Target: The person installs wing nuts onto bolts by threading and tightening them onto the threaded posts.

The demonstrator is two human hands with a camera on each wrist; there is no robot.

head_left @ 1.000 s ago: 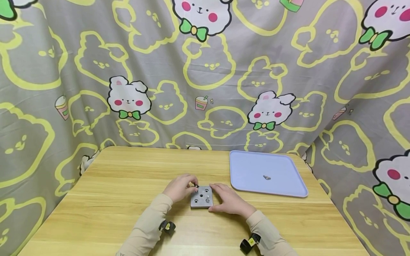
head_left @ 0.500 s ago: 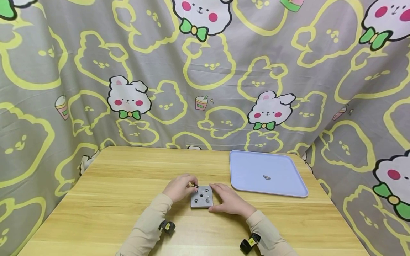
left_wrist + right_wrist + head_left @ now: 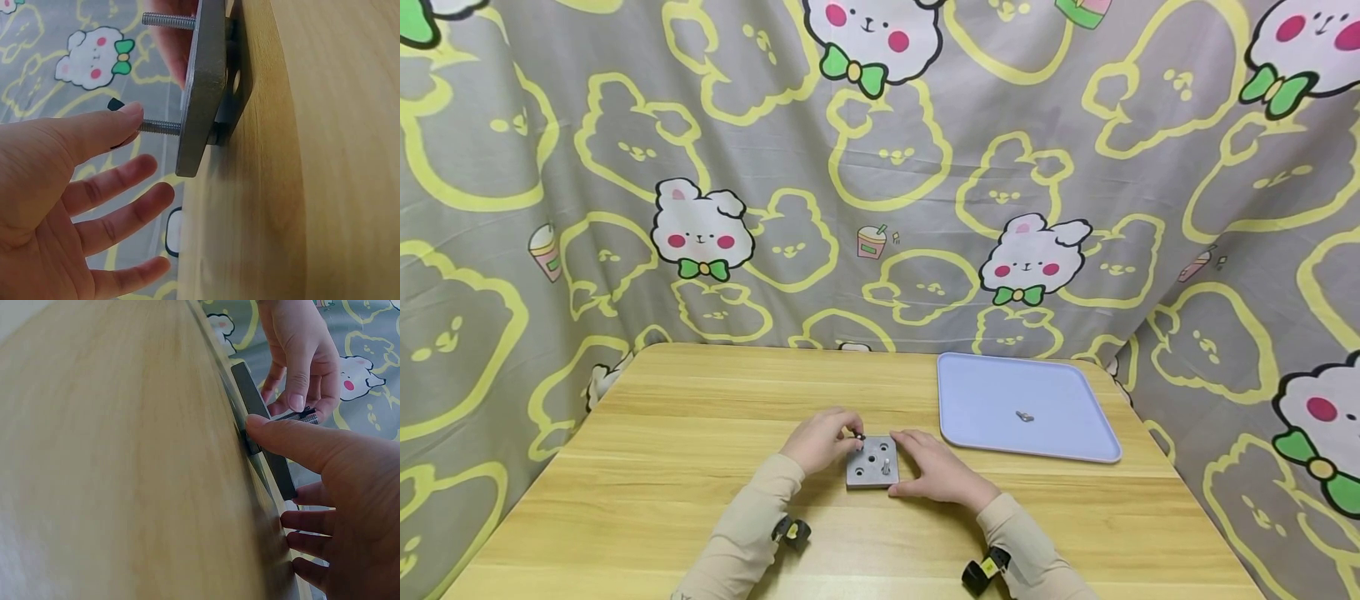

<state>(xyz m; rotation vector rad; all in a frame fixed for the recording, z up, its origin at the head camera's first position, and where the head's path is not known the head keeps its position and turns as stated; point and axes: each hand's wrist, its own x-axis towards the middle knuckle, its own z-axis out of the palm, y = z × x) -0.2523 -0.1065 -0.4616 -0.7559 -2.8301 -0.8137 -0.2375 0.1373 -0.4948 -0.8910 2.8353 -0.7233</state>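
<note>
A square grey metal plate (image 3: 872,459) with several holes lies on the table. One threaded bolt (image 3: 886,467) stands up at its near right; another bolt (image 3: 161,127) rises at the far left corner. At that bolt's tip, my left hand (image 3: 820,442) pinches a small black piece (image 3: 115,104) between thumb and index finger, its other fingers spread. My right hand (image 3: 943,473) grips the plate's right side, with the thumb at the near corner and fingertips at the far one. In the left wrist view, the plate (image 3: 203,87) sits slightly raised off the tabletop, with dark pieces beneath it.
A pale blue tray (image 3: 985,392) lies at the back right of the wooden table (image 3: 700,383), holding a few small metal parts (image 3: 1025,416). A patterned curtain (image 3: 790,317) hangs behind the table and along its sides.
</note>
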